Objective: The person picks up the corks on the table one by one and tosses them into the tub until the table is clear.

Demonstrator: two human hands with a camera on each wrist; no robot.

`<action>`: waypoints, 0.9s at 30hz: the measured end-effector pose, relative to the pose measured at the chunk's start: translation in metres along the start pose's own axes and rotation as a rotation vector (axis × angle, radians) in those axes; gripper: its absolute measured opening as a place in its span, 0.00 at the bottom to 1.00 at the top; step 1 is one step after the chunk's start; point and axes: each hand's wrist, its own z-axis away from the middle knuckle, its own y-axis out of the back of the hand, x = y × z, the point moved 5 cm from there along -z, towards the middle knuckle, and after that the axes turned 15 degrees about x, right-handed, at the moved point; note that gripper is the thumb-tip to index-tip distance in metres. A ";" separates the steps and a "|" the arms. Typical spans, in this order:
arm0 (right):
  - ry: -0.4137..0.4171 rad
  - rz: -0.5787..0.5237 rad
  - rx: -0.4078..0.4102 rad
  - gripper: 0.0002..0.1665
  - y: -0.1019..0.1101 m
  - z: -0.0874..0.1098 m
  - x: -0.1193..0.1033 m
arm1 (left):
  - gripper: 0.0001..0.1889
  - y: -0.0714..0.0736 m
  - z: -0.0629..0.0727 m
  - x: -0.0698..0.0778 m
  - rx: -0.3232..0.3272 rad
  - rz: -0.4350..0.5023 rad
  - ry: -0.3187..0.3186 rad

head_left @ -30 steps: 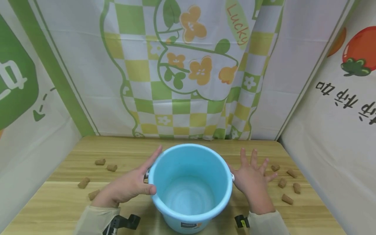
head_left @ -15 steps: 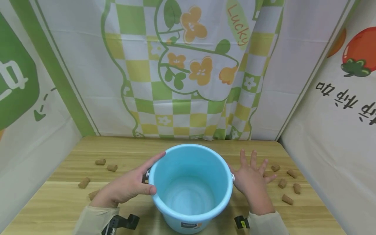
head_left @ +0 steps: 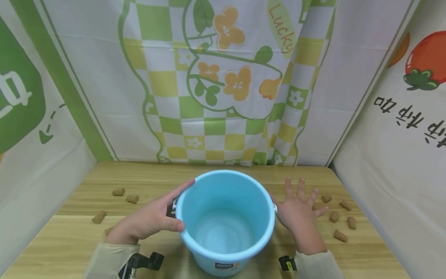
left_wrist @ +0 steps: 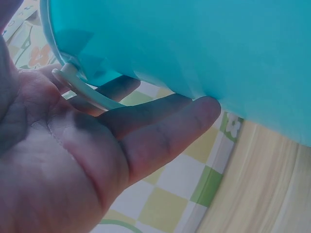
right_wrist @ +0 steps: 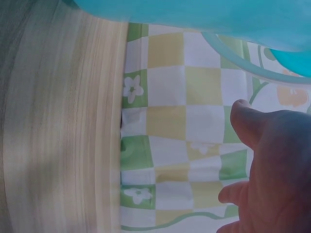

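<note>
A light blue plastic bucket (head_left: 224,186) stands upright on the table, its mouth facing up and a small dark label on its front. Against its left side lies my left hand (head_left: 151,217), thumb at the rim and index finger reaching along the far left edge. The left wrist view shows straight fingers (left_wrist: 170,133) touching the bucket's outer wall, with the pale handle (left_wrist: 85,91) crossing by the palm. My right hand (head_left: 297,211) is beside the bucket's right side, fingers spread. Its thumb side is partly hidden behind the rim; in the right wrist view the hand (right_wrist: 277,165) holds nothing.
Several corks (head_left: 99,217) lie scattered on the wooden table (head_left: 69,240) to the left, and more corks (head_left: 340,235) lie to the right beyond my right hand. A checked curtain (head_left: 223,135) hangs behind the table's far edge; printed cloth walls enclose both sides.
My left index finger has come down slightly closer along the bucket's rim. The bucket and my right hand stay where they were.
</note>
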 end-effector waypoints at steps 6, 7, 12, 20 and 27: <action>-0.002 -0.008 -0.001 0.67 0.000 -0.001 -0.001 | 0.55 0.008 0.002 -0.001 0.017 -0.026 -0.001; -0.001 -0.009 0.000 0.67 0.000 -0.001 -0.001 | 0.55 0.008 0.002 -0.001 0.018 -0.035 -0.006; 0.010 -0.001 0.005 0.67 0.001 -0.004 -0.001 | 0.55 0.010 0.000 -0.001 0.008 -0.043 -0.020; 0.081 0.011 0.095 0.65 0.009 -0.015 0.002 | 0.55 0.010 0.001 -0.002 0.000 -0.038 -0.028; 0.113 -0.073 0.170 0.60 0.032 -0.023 0.017 | 0.55 0.008 0.001 -0.003 -0.002 -0.024 -0.018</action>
